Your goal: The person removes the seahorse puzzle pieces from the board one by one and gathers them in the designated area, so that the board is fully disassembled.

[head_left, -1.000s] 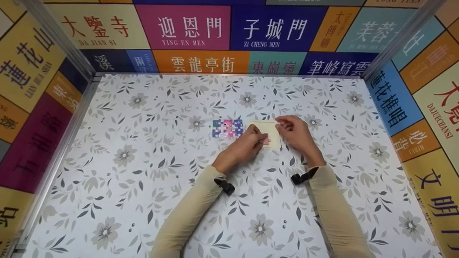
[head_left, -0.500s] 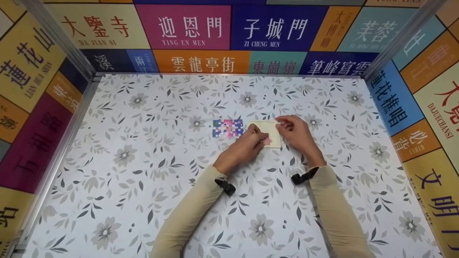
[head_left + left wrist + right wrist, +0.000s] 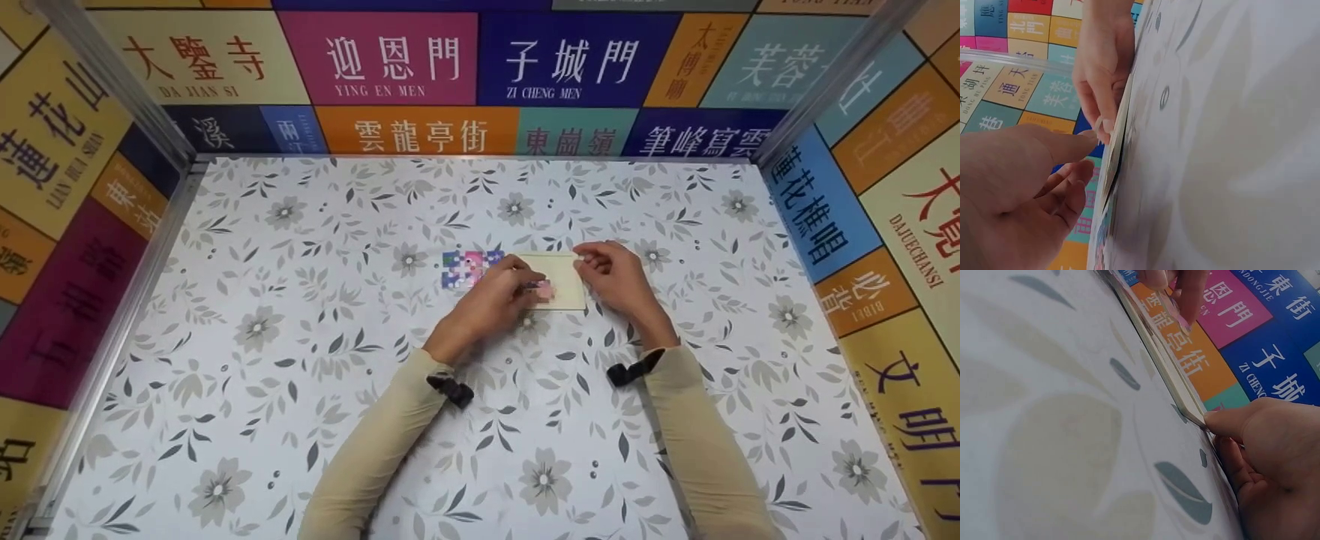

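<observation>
My left hand point(image 3: 491, 296) pinches a pink puzzle piece point(image 3: 541, 289) over the left part of a cream puzzle tray point(image 3: 570, 292). The right wrist view shows this piece point(image 3: 1176, 314) tilted above the tray point(image 3: 1162, 363), between the left thumb and fingers. At the tray's right edge, my right hand point(image 3: 615, 277) grips the upper corner, thumb on top and the other fingers curled beneath. Left of the tray lies a group of blue and pink puzzle pieces point(image 3: 461, 270), partly hidden by the left hand. The tray's left side is also covered by that hand.
A white floral cloth point(image 3: 337, 435) covers the table. Panels with printed characters point(image 3: 382, 60) wall the back and both sides. A dark wrist camera point(image 3: 451, 390) sits on the left sleeve and another point(image 3: 630, 373) on the right.
My left hand has shifted left across the tray with the pink piece, covering more of the loose pieces and baring more of the tray. My right hand stays at the tray's corner.
</observation>
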The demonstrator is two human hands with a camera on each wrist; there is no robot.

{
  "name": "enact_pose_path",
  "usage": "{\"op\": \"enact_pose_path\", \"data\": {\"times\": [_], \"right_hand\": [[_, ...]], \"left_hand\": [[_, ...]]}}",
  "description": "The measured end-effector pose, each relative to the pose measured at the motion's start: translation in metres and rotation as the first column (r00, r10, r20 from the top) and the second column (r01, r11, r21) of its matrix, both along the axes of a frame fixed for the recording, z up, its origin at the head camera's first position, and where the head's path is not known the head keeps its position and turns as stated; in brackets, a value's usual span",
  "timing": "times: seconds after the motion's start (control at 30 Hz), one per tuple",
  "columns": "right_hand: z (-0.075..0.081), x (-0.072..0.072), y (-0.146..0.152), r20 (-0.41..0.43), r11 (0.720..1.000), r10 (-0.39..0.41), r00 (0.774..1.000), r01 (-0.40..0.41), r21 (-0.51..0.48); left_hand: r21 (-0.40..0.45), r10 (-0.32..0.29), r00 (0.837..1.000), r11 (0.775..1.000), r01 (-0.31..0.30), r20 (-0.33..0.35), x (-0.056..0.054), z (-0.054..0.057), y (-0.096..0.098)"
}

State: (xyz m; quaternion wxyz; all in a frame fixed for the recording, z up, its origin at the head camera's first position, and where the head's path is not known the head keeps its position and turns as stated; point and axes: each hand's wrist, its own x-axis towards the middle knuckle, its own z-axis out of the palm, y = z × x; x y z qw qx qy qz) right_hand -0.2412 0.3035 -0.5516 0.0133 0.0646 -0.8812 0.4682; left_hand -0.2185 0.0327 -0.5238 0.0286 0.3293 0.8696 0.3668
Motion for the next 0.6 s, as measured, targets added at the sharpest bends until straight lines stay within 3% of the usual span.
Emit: {"op": "enact_pose_path", "data": {"times": [0.27, 0.6], "right_hand": [[-0.001, 0.0, 0.001, -0.001, 1.0, -0.008, 1.0, 0.008, 0.006], [-0.001, 0.001, -0.001, 0.0, 1.0, -0.01, 1.0, 0.01, 0.007]], "left_hand": [[0.075, 0.043, 0.999, 0.996, -0.042, -0.012, -0.006, 0.0, -0.024], [0.074, 0.049, 0.999, 0.996, -0.048, -0.018, -0.004, 0.0, -0.051]]}}
